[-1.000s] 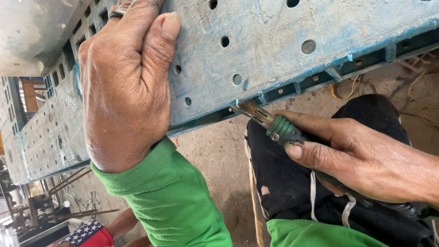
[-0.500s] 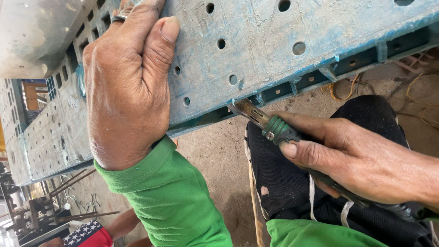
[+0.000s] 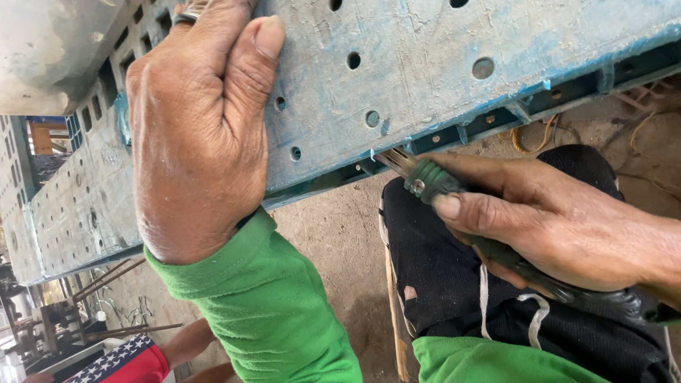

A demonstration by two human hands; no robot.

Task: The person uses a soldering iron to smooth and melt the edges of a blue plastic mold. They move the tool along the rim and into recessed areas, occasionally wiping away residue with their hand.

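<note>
Right hand [image 3: 560,227] is the working one: grip wrapped tight round a dark tool [image 3: 496,245] with a green ribbed collar [image 3: 429,179], thumb laid along the top just behind the collar. The tool's long axis runs from lower right, over the lap, up and left to its metal tip [image 3: 394,162]. The tip is at the lower edge of the blue perforated panel [image 3: 440,85], touching it or all but touching; I can't tell whether it sits inside the slot of the edge channel [image 3: 496,124] or only against its lip. So the contact point lies up-left of the right grip, on the same line as the tool shaft, and any push goes along that axis into the panel edge. The right hand is clearly the nearer one to that spot. Left hand [image 3: 202,135] is further left along the same panel, clamped over it from the front: palm and thumb on the face, fingers curled over the top edge, a ring [image 3: 188,14] just showing on one finger. It holds the panel, not the tool. Green sleeve [image 3: 262,312] runs down from the wrist. The panel's own long axis runs from upper right down to far left, tilted, its holed face toward the camera. Below the panel: black trousers [image 3: 454,276] on the lap, then dusty floor [image 3: 333,234]. Far lower left of the panel, another person's arm in a red sleeve with a stars-and-stripes cloth [image 3: 124,358], well apart from both hands.
</note>
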